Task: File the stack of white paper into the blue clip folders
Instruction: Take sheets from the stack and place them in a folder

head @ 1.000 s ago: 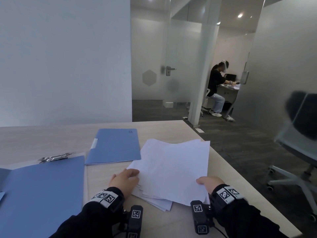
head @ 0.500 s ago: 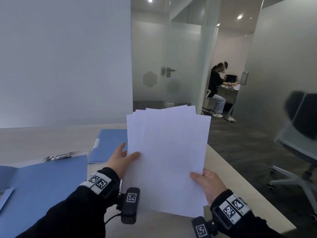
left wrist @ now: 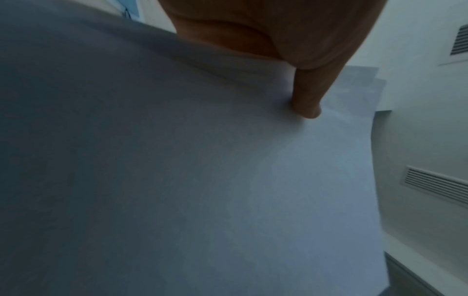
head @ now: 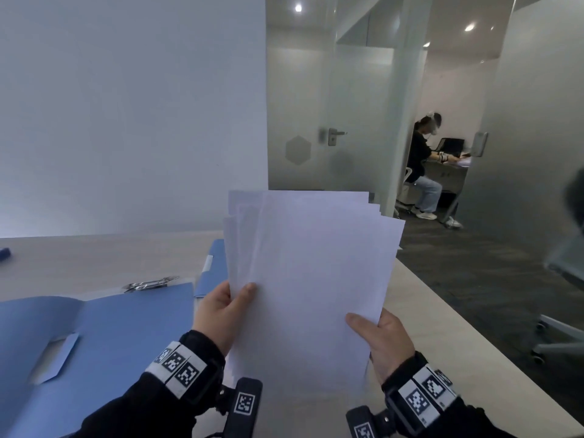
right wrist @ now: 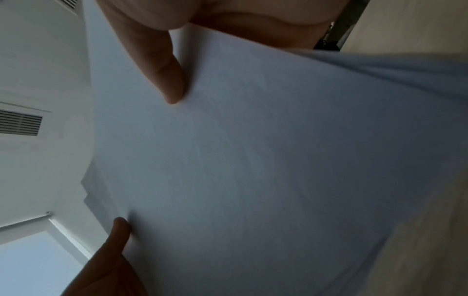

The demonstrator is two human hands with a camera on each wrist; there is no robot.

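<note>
I hold the stack of white paper (head: pixel 313 279) upright above the table, its sheets fanned unevenly at the top. My left hand (head: pixel 226 311) pinches its left edge, thumb on the front. My right hand (head: pixel 382 339) pinches the lower right edge the same way. An open blue clip folder (head: pixel 104 336) lies at the left with its metal clip (head: pixel 150 283) at the far edge. A second, closed blue folder (head: pixel 210 267) lies behind, mostly hidden by the paper. The wrist views show the paper (left wrist: pixel 228 180) (right wrist: pixel 253 160) with a thumb pressed on each side.
The wooden table (head: pixel 442 343) ends at the right, beyond which lie dark carpet and an office chair (head: pixel 565 311). A dark blue object (head: pixel 4 253) lies at the far left. A person (head: pixel 423 165) sits at a desk in the back room.
Both hands lifted the paper stack off the table and stood it upright. The stack has since risen slightly and shifted, and the view has tilted up a little.
</note>
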